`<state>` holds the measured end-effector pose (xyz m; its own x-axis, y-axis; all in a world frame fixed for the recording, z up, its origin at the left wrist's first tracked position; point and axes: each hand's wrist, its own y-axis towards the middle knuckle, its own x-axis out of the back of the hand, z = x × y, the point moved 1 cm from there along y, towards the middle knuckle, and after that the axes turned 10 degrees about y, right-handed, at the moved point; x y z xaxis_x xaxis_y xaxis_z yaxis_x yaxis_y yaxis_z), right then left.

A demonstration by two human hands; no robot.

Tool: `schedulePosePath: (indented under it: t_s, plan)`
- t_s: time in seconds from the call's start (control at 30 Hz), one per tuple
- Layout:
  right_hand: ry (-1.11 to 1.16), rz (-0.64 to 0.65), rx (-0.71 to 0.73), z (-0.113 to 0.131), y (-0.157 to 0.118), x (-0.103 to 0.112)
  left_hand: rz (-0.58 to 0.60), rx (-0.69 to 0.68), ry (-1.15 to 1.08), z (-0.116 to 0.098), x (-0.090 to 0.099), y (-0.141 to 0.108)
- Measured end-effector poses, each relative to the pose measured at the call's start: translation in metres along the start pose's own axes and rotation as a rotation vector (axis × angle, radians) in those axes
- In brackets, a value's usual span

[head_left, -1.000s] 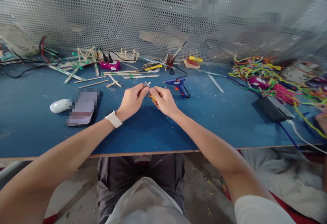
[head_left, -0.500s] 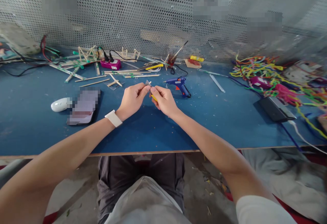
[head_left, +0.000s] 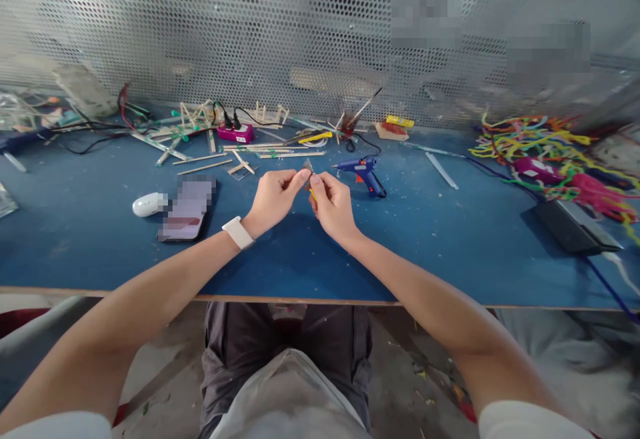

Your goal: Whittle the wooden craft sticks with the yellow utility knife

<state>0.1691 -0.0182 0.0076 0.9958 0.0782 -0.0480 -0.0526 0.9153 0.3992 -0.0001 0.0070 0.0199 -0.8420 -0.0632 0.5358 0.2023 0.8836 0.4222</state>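
My left hand (head_left: 276,197) and my right hand (head_left: 334,204) meet fingertip to fingertip over the blue table, in front of the glue gun. Between the thumbs a thin grey blade (head_left: 307,165) points up and away. A bit of yellow handle (head_left: 313,194) shows under my right fingers, which are closed round this utility knife. The left thumb and fingers are pinched at the blade, on what looks like a small wooden stick, mostly hidden by the fingers. The blue glue gun (head_left: 364,173) lies just right of my right hand. Beyond both hands lie wooden sticks (head_left: 290,155) and another yellow cutter (head_left: 316,137).
A phone (head_left: 189,209) and a white mouse (head_left: 149,204) lie on the left. Behind them are a purple power strip (head_left: 235,133) and stick frames (head_left: 196,115). At right are a glue stick (head_left: 442,171), a black box (head_left: 575,227) and coloured strands (head_left: 535,139). Perforated metal backs the table.
The view has turned left, so everything shifts right in it. Both hands stay together in about the same spot over the table. The pale stick end at the fingertips is now hidden.
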Motion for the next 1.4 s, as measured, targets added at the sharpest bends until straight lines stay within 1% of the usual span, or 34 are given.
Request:
schedulePosePath:
  t_s: [0.1, 0.17, 0.23, 0.3, 0.37, 0.4, 0.43, 0.5, 0.57, 0.63, 0.67, 0.7, 0.77, 0.8, 0.87, 1.03, 1.1, 1.23, 1.33, 1.4]
  plan:
    - [0.04, -0.027, -0.009, 0.001, 0.003, 0.003, 0.092, -0.025, 0.028, -0.001, 0.002, -0.003]
    - [0.051, -0.01, -0.006, 0.001, 0.006, 0.007, 0.161, -0.064, 0.059, -0.001, 0.003, -0.005]
    - [0.021, 0.022, 0.005, 0.002, 0.008, 0.009, 0.195, -0.085, 0.096, -0.003, 0.003, -0.006]
    - [-0.011, 0.025, 0.008, 0.001, 0.008, 0.01, 0.225, -0.094, 0.153, -0.006, 0.005, -0.006]
    - [-0.015, 0.015, -0.004, 0.001, 0.008, 0.009, 0.286, -0.088, 0.242, -0.007, 0.01, -0.006]
    - [-0.009, 0.01, -0.01, 0.001, 0.008, 0.009, 0.321, -0.079, 0.296, -0.007, 0.016, -0.008]
    - [-0.003, 0.005, -0.014, 0.002, 0.008, 0.009, 0.347, -0.061, 0.362, -0.005, 0.025, -0.01]
    - [0.003, -0.008, -0.004, 0.004, 0.009, 0.009, 0.364, -0.043, 0.524, 0.002, 0.049, -0.018]
    - [-0.006, -0.026, 0.031, 0.008, 0.01, 0.01, 0.298, -0.012, 0.824, 0.014, 0.081, -0.03]
    - [-0.015, -0.026, 0.073, 0.011, 0.011, 0.01, 0.211, 0.166, 1.119, 0.031, 0.116, -0.043]
    - [-0.016, -0.019, 0.092, 0.013, 0.011, 0.01, 0.193, 0.275, 1.19, 0.038, 0.131, -0.05]
    - [-0.016, -0.009, 0.107, 0.015, 0.01, 0.01, 0.199, 0.379, 1.21, 0.045, 0.144, -0.056]
    - [-0.022, 0.014, 0.125, 0.016, 0.009, 0.009, 0.272, 0.523, 1.18, 0.056, 0.16, -0.065]
    - [-0.029, 0.022, 0.132, 0.017, 0.008, 0.008, 0.306, 0.556, 1.164, 0.059, 0.164, -0.068]
    - [-0.043, 0.034, 0.145, 0.017, 0.008, 0.006, 0.289, 0.56, 1.15, 0.061, 0.166, -0.07]
    - [-0.04, 0.026, 0.165, 0.016, 0.01, 0.005, 0.194, 0.557, 1.099, 0.061, 0.159, -0.066]
    - [-0.036, 0.027, 0.161, 0.016, 0.011, 0.005, 0.164, 0.57, 1.085, 0.059, 0.158, -0.065]
    - [-0.026, 0.033, 0.165, 0.016, 0.012, 0.006, 0.148, 0.614, 1.129, 0.051, 0.157, -0.061]
    - [-0.021, 0.039, 0.164, 0.016, 0.012, 0.006, 0.165, 0.691, 1.148, 0.052, 0.167, -0.058]
    - [-0.03, 0.042, 0.151, 0.016, 0.012, 0.006, 0.196, 0.706, 1.132, 0.059, 0.182, -0.057]
